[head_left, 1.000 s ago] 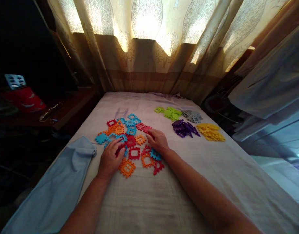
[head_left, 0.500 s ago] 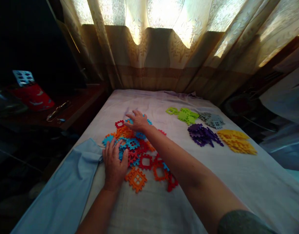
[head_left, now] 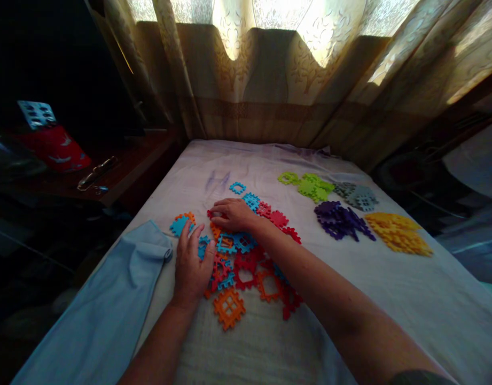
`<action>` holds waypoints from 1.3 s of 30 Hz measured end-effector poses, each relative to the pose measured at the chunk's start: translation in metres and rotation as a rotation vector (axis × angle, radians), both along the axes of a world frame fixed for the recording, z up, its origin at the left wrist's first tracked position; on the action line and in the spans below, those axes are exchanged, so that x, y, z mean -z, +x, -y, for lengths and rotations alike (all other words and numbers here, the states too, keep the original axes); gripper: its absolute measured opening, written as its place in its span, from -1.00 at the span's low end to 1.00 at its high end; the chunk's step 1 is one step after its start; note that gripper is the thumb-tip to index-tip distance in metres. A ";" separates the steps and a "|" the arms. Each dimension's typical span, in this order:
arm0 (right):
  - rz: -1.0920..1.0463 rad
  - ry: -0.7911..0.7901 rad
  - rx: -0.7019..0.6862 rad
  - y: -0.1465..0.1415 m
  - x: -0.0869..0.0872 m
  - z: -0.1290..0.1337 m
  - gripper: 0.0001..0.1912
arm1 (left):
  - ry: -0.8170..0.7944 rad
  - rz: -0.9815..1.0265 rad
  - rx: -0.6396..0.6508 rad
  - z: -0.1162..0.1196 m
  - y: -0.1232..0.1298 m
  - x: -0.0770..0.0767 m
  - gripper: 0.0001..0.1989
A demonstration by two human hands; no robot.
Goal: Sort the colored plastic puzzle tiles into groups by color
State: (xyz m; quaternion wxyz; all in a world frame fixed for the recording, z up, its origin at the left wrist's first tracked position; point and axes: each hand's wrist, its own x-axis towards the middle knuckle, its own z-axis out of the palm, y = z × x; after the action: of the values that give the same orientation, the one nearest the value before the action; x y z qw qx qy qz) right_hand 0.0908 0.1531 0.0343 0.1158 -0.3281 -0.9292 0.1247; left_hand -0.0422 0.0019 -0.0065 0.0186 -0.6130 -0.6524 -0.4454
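Note:
Red, orange and blue toothed plastic pieces (head_left: 246, 267) lie in a mixed pile on a pale sheet. My left hand (head_left: 193, 264) rests at the pile's left side, fingers apart, beside a round blue piece (head_left: 180, 225). Over the back of the pile, my right hand (head_left: 234, 214) has its fingers bent around the edge of a red piece (head_left: 209, 213); its fingertips are partly hidden. An orange window piece (head_left: 228, 308) lies at the front of the pile. Behind my right hand is a blue square frame (head_left: 237, 187).
Separate heaps of green (head_left: 314, 187), grey (head_left: 360, 197), purple (head_left: 342, 220) and yellow pieces (head_left: 398, 233) lie at the right. Light blue cloth (head_left: 109, 299) covers the left edge. A dark side table (head_left: 129, 174) holds a red cup (head_left: 63, 151). Curtains (head_left: 270, 80) hang behind.
My right hand has come down and nearer, its spread fingers now bent. Pieces at the pile's back have shifted, some to the right. My left hand stays at the left side.

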 end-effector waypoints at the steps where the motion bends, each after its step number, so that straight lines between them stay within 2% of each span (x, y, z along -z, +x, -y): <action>1: -0.033 0.005 0.002 0.007 0.001 0.001 -0.63 | 0.004 0.004 0.018 0.000 0.000 -0.001 -0.59; 3: -0.108 0.016 0.052 0.020 0.001 -0.001 -0.64 | 0.013 0.012 0.033 0.001 0.000 -0.003 -0.60; 6: -0.183 0.050 0.245 0.034 0.001 -0.014 -0.63 | 0.014 0.031 0.011 0.001 -0.001 -0.003 -0.62; 9: -0.107 0.046 0.486 0.044 0.004 -0.024 -0.55 | -0.017 0.019 0.008 0.000 -0.002 -0.001 -0.61; 11: -0.018 0.005 0.555 0.049 0.008 -0.024 -0.49 | -0.028 -0.012 0.007 -0.001 -0.002 0.000 -0.61; 14: 0.032 -0.027 0.471 0.055 0.014 -0.013 -0.54 | -0.035 -0.043 -0.008 -0.002 -0.002 0.002 -0.59; 16: 0.005 -0.037 0.405 0.060 0.014 -0.004 -0.57 | -0.053 -0.051 -0.018 -0.003 -0.003 0.002 -0.58; 18: -0.062 -0.037 0.395 0.069 0.009 0.005 -0.58 | -0.075 -0.061 -0.022 -0.004 -0.003 0.002 -0.57; 24: -0.332 -0.032 0.509 0.126 -0.002 0.047 -0.68 | -0.153 -0.077 0.004 -0.007 -0.004 0.002 -0.58; 29: -0.436 0.026 0.621 0.169 0.012 0.114 -0.70 | -0.165 -0.070 0.055 -0.009 -0.003 -0.003 -0.57; 32: -0.440 0.100 0.615 0.176 0.023 0.151 -0.72 | -0.135 -0.031 0.085 -0.008 -0.005 -0.006 -0.56; 34: -0.412 0.134 0.595 0.175 0.026 0.167 -0.74 | -0.096 -0.022 0.068 -0.009 -0.007 -0.006 -0.55; 39: -0.277 0.139 0.516 0.166 0.025 0.174 -0.67 | -0.086 -0.053 -0.076 -0.015 -0.006 0.001 -0.52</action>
State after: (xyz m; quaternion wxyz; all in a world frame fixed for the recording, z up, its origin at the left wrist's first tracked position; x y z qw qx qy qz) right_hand 0.2564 -0.0213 0.0094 0.2917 -0.5244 -0.7968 0.0711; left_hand -0.0481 0.0169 -0.0075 0.0263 -0.5994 -0.6932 -0.3994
